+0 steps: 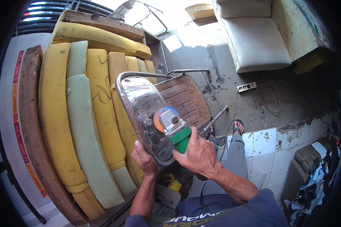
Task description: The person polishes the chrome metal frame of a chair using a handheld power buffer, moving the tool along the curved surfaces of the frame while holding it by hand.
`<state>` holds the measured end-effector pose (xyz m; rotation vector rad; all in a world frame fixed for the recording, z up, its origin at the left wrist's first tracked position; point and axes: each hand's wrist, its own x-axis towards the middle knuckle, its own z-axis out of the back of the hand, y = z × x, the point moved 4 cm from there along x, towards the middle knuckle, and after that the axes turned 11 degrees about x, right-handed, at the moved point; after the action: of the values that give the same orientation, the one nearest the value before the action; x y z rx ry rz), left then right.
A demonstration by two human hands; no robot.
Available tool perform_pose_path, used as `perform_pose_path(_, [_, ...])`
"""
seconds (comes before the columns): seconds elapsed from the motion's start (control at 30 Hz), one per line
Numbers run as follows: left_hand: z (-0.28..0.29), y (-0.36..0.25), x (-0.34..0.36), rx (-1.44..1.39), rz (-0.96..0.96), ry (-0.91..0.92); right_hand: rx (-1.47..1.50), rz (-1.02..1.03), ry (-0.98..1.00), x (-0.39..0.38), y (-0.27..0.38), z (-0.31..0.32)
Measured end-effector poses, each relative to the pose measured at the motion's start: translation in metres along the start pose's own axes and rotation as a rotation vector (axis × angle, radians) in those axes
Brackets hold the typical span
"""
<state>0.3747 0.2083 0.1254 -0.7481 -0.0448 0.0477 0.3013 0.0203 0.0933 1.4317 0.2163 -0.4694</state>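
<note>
A shiny curved metal panel (140, 99) with a rusty rim stands tilted in the middle of the view. My left hand (143, 159) grips its lower edge from below. My right hand (197, 153) holds a green angle grinder (177, 129) whose round orange and blue disc (161, 116) lies flat against the panel's polished face. A folding chair frame with a rusty brown seat (185, 100) stands behind the panel and seems to support it. My feet in sandals (237, 126) rest on the concrete floor beyond.
Several yellow and pale green foam cushions (79, 121) lean in a stack at left, with wooden boards (30, 125). A white sofa seat (254, 41) sits at the back right. A power strip (247, 87) with a cord lies on the floor. Clothes and a brown cushion (310, 159) pile at right.
</note>
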Motion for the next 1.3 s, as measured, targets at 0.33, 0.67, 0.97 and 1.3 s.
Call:
perform_pose_path(0.33, [0.002,0.008,0.001,-0.007,0.057,0.052,0.085,-0.047,-0.008,-0.025,-0.006,-0.018])
perform_pose_path(0.67, [-0.002,0.008,0.005,-0.103,0.008,0.094,0.164,0.026,-0.079,-0.050,0.001,-0.033])
perform_pose_path(0.97, [-0.009,0.000,0.009,-0.111,-0.081,0.119,0.189,-0.003,-0.251,-0.069,-0.012,-0.057])
perform_pose_path(1.3, [-0.013,0.001,0.009,-0.248,-0.045,0.105,0.234,0.036,-0.332,-0.081,-0.020,-0.071])
